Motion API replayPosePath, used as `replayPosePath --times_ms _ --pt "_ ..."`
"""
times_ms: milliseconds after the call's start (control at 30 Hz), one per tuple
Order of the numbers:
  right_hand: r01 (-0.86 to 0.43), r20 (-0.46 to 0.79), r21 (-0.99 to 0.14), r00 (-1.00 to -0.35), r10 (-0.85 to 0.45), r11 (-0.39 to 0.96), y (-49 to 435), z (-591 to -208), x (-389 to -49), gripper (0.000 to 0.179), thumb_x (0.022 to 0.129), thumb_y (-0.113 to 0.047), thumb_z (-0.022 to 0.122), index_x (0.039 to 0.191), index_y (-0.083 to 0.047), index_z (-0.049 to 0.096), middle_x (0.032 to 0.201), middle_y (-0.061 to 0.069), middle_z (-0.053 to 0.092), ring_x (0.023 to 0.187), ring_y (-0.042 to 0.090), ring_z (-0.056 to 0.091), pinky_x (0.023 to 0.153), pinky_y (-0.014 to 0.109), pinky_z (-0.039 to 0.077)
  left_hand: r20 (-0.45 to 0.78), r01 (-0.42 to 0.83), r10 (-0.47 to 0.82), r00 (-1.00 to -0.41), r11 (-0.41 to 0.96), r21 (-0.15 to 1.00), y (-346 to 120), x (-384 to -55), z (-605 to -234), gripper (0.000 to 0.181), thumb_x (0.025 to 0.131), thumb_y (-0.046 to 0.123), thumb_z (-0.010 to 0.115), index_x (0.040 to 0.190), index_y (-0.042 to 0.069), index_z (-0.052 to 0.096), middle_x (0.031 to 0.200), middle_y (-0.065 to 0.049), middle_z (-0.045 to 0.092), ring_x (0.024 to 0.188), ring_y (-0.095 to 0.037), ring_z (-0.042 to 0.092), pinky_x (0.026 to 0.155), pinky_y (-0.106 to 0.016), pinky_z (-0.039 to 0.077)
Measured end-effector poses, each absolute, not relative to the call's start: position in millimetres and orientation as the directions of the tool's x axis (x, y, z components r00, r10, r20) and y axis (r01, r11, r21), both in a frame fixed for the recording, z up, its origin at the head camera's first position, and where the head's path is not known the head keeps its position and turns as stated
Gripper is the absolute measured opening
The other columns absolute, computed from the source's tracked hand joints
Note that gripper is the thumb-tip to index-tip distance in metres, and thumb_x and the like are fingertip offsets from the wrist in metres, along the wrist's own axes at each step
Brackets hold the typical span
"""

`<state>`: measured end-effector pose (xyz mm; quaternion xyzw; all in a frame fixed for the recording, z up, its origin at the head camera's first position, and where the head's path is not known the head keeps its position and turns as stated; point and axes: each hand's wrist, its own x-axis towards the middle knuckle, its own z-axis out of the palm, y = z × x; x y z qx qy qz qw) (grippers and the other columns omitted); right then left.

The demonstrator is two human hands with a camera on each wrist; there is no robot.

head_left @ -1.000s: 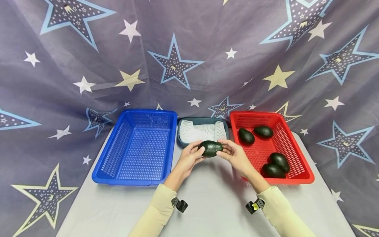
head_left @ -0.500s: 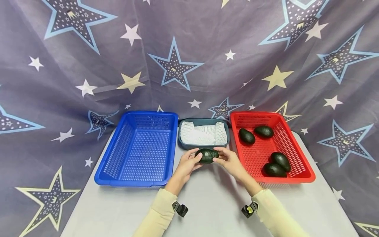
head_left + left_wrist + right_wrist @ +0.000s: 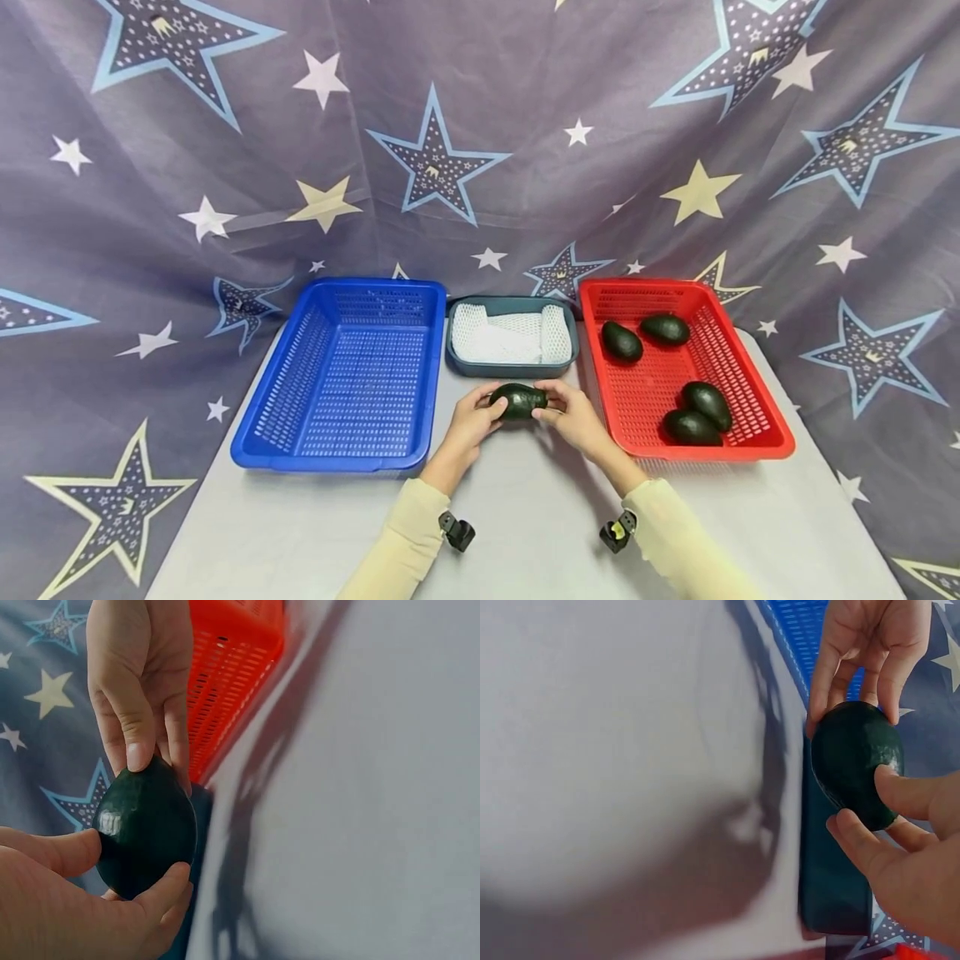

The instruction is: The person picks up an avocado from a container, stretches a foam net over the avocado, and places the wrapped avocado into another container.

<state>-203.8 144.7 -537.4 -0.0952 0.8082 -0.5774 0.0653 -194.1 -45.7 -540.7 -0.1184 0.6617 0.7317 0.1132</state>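
1. The left hand [image 3: 468, 423] is pinching the broad end of the avocado [image 3: 517, 402] and the right hand [image 3: 576, 417] its narrow end, presumably keeping it steady and level.
2. The avocado is lying crosswise between them, just on the near side of the teal tray [image 3: 510, 370] (probably leaving both hands elbow room).
3. Its dark green skin is shining, showing no visible cut.

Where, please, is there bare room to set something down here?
The table is bare between the sleeves and, outside them, in front of the blue basket and red basket. The blue basket is free inside, too. Behind the held avocado it is crowded: a tray of netting leaves only slim gaps to both baskets.
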Motion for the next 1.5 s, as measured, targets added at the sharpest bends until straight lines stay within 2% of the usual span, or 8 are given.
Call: replayPosePath --times_ms 267,533,900,1200,1400,1500 --pt "-0.029 -0.055 -0.938 -0.972 -0.23 0.347 138 -546 -204 0.042 0.088 0.009 0.07 0.129 0.012 0.058 0.121 0.033 0.066 0.112 0.044 0.067 0.086 0.024 0.058 -0.331 -0.329 -0.003 -0.944 -0.114 0.938 -50 -194 -551 0.045 0.097 0.004 0.065 0.141 -0.005 0.055 0.133 -0.025 0.059 0.112 -0.023 0.06 0.103 -0.046 0.054" --pt "-0.044 -0.05 -0.921 -0.972 -0.229 0.388 135 -549 -203 0.041 0.086 0.01 0.072 0.125 0.012 0.061 0.119 0.033 0.067 0.11 0.044 0.068 0.093 0.043 0.059 -0.346 -0.344 -0.01 -0.938 -0.085 0.935 -52 -192 -559 0.047 0.096 0.002 0.066 0.141 -0.004 0.055 0.135 -0.025 0.056 0.114 -0.025 0.058 0.1 -0.043 0.055" --pt "-0.054 -0.048 -0.913 -0.97 -0.238 0.405 133 -549 -202 0.043 0.084 0.012 0.073 0.125 0.012 0.06 0.121 0.033 0.066 0.111 0.045 0.067 0.096 0.051 0.056 -0.334 -0.333 0.0 -0.943 -0.092 0.939 -53 -188 -561 0.049 0.096 0.004 0.067 0.143 -0.003 0.053 0.14 -0.025 0.052 0.117 -0.026 0.057 0.103 -0.048 0.053" --pt "-0.044 -0.059 -0.916 -0.968 -0.245 0.398 133 -550 -200 0.046 0.082 0.016 0.071 0.127 0.013 0.059 0.127 0.034 0.063 0.114 0.046 0.066 0.098 0.049 0.056 -0.351 -0.351 0.018 -0.936 -0.114 0.929 -56 -187 -565 0.049 0.098 0.007 0.066 0.144 -0.003 0.052 0.141 -0.025 0.054 0.11 -0.022 0.059 0.099 -0.047 0.055" --pt "-0.071 -0.045 -0.909 -0.962 -0.268 0.41 134 -548 -201 0.048 0.082 0.017 0.07 0.128 0.014 0.058 0.125 0.035 0.064 0.111 0.047 0.067 0.095 0.047 0.057 -0.353 -0.355 0.038 -0.935 -0.118 0.927 -57 -185 -561 0.05 0.098 0.006 0.064 0.145 -0.005 0.049 0.142 -0.028 0.051 0.114 -0.025 0.059 0.104 -0.052 0.052" --pt "-0.088 -0.045 -0.891 -0.959 -0.279 0.446 134 -542 -201 0.049 0.082 0.015 0.071 0.129 0.012 0.058 0.126 0.035 0.063 0.112 0.048 0.066 0.094 0.049 0.058 -0.354 -0.356 0.039 -0.934 -0.119 0.927 -58 -186 -561 0.05 0.098 0.006 0.065 0.144 -0.004 0.05 0.142 -0.026 0.052 0.116 -0.026 0.059 0.103 -0.05 0.052"
